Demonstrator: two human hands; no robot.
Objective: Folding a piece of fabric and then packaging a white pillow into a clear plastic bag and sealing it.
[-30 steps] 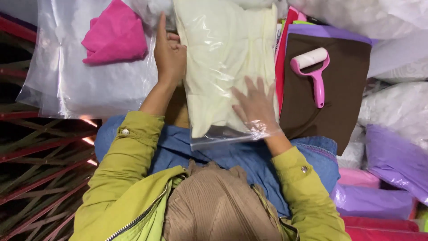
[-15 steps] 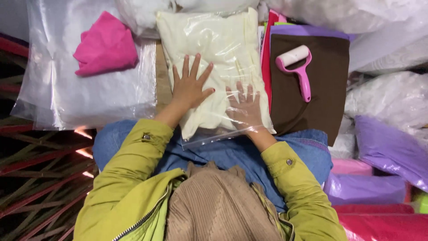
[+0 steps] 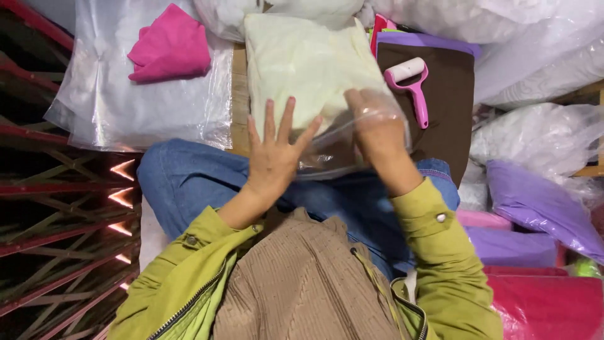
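A clear plastic bag (image 3: 333, 151) holding a folded cream cloth (image 3: 302, 63) lies on my lap and the surface ahead. My left hand (image 3: 275, 157) rests flat on the bag's near end, fingers spread, holding nothing. My right hand (image 3: 377, 129) is wrapped in the loose plastic of the bag's open end and grips it, lifting the flap up off my jeans. How far the fingers reach inside the bag is hidden by the film.
A pink lint roller (image 3: 412, 85) lies on a brown cloth (image 3: 450, 113) to the right. At left, a pink cloth (image 3: 170, 44) sits on a stack of clear bags (image 3: 145, 107). Purple packed bags (image 3: 535, 201) and white ones (image 3: 535, 50) crowd the right; a red lattice (image 3: 63, 208) is at left.
My left hand came off the bag's side, pressed flat on the cream cloth, then slid back to the near end. My right hand lifted the bag's open end upward.
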